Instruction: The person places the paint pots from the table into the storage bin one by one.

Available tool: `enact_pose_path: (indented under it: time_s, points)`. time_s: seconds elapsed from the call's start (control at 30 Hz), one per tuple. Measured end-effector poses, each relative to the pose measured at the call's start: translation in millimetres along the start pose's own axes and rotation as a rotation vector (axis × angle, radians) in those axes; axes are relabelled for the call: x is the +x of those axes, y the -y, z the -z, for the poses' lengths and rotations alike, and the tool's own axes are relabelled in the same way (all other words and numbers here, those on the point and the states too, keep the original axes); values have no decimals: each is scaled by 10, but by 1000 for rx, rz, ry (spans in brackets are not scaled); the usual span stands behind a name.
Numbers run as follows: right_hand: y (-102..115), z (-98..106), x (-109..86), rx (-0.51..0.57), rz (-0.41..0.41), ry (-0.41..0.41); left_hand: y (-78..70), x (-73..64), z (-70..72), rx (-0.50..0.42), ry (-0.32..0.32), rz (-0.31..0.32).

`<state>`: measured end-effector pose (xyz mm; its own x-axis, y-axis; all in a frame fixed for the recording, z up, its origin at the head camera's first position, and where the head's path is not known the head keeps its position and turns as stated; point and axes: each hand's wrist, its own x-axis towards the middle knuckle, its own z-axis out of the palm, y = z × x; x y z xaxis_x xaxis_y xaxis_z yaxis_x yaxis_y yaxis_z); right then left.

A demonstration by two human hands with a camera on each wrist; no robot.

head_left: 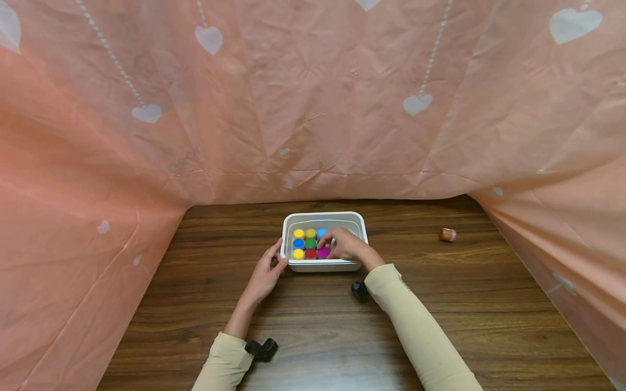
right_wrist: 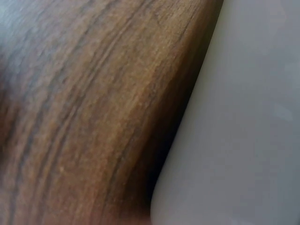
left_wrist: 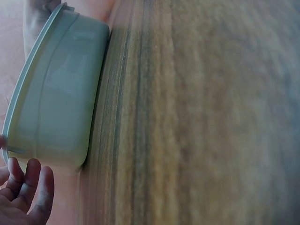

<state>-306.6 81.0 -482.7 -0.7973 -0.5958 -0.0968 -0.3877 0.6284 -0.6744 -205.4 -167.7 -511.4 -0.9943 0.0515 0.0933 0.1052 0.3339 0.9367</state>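
Observation:
A white plastic box (head_left: 323,268) stands on the table with several small jars in rows at its left side. Among their lids are yellow (head_left: 299,254), red (head_left: 311,254), green (head_left: 311,243) and purple (head_left: 323,253). My left hand (head_left: 264,275) holds the box's near left corner, thumb at the front and fingers along the left side. In the left wrist view its fingers (left_wrist: 32,185) bend up beside the box end. My right hand (head_left: 344,244) reaches into the box, its curled fingers pinching a small jar that they mostly hide next to the purple lid.
A copper-coloured jar (head_left: 447,234) lies on its side on the wooden table (head_left: 313,320), to the right of the box. A pink curtain (head_left: 323,136) with white hearts hangs behind the table and along both sides.

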Motion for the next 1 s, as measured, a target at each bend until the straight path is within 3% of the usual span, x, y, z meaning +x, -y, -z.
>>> enact_pose_path:
  time_s: [0.17, 0.37, 0.47, 0.73, 1.0]
  points:
    - [-1, 12, -5, -7, -3, 1, -81, -13, -15, -1, -3, 8]
    - [3, 62, -40, 41, -19, 13, -359, -111, 31, -8, 27, -7]
    - [5, 122, -90, 49, -3, 12, -430, -154, 45, -14, 30, -12]
    - [-58, 441, -332, 16, 135, -134, -399, -137, 41, -18, 34, -6]
    - [-409, 804, -752, 22, 75, -326, -68, -25, -15, 5, 7, 7]
